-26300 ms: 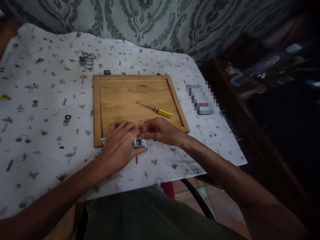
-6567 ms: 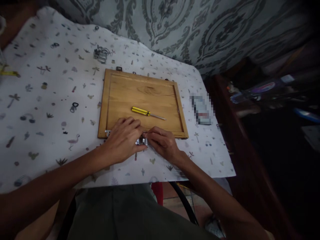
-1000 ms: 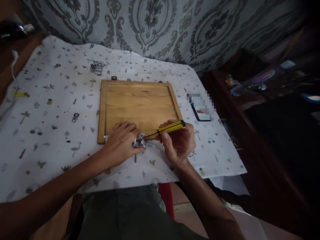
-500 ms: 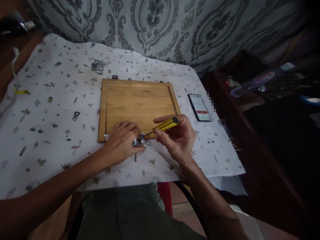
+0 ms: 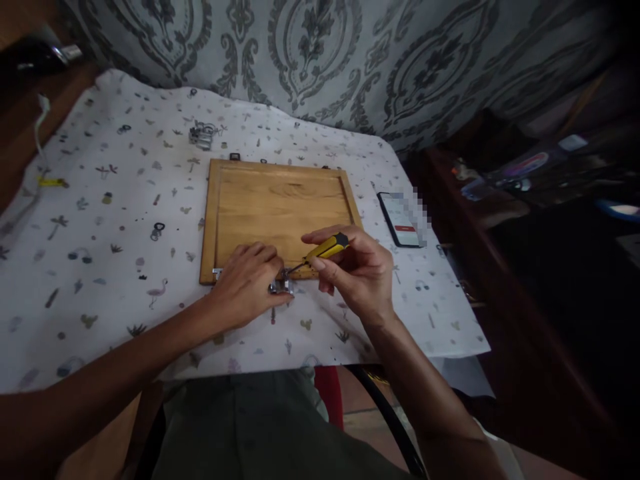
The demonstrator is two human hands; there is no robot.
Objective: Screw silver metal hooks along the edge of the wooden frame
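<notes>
A framed wooden panel (image 5: 285, 210), like a small cabinet door, lies flat on the table. At its near edge sits a shiny metal hinge (image 5: 283, 287), partly covered by my left hand (image 5: 249, 283), whose thumb and fingers close round it and press it against the wood. My right hand (image 5: 365, 270) grips a screwdriver (image 5: 326, 248) by its yellow and black handle. The screwdriver is tilted, and its tip meets the hinge; the exact point of contact is too small to make out. Another metal piece (image 5: 217, 272) shows at the panel's near left corner.
A patterned white cloth (image 5: 115, 280) covers the table. Several metal hinge parts (image 5: 202, 135) lie behind the panel, and a small dark and metal piece (image 5: 157, 231) lies left of it. A phone (image 5: 401, 220) rests at the right. A patterned curtain (image 5: 320, 60) hangs behind.
My right hand and the screwdriver have shifted slightly left, and the fingers have changed position on the handle. My left hand still holds the hinge. The whole view has moved a little.
</notes>
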